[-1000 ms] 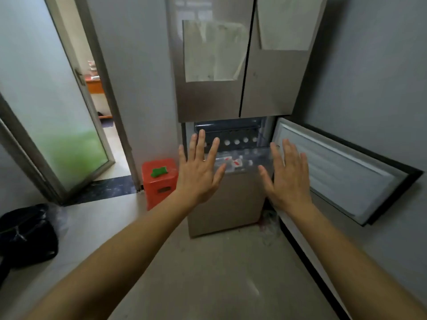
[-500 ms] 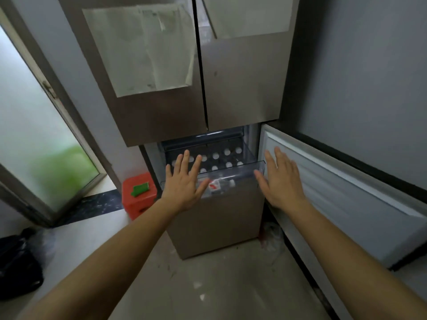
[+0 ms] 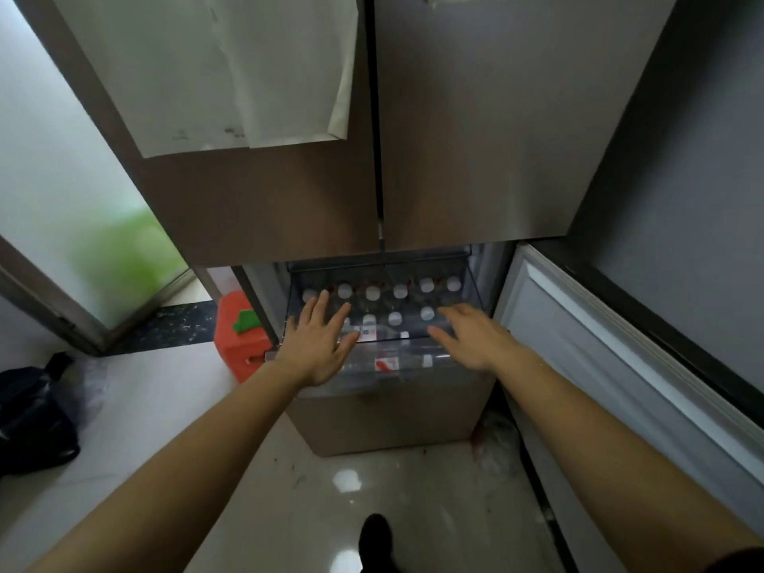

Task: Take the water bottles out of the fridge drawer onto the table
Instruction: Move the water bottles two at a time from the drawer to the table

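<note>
The clear plastic fridge drawer (image 3: 413, 372) stands pulled out under the two upper fridge doors. Several water bottles (image 3: 400, 290) stand upright in it, white caps showing, and at least one bottle with a red and white label (image 3: 386, 363) lies near the front. My left hand (image 3: 318, 345) hovers over the drawer's left front corner, fingers spread, holding nothing. My right hand (image 3: 475, 339) reaches over the right front part, fingers apart and empty. No table is in view.
The lower fridge door (image 3: 620, 366) hangs open to the right, close to my right arm. A red stool with a green piece (image 3: 239, 337) stands left of the fridge. A black bag (image 3: 33, 419) lies on the floor at the left. A dark shoe (image 3: 376, 539) shows at the bottom.
I have come closer to the fridge and look down more steeply. Both hands have moved forward over the open drawer; the bottle caps show more clearly.
</note>
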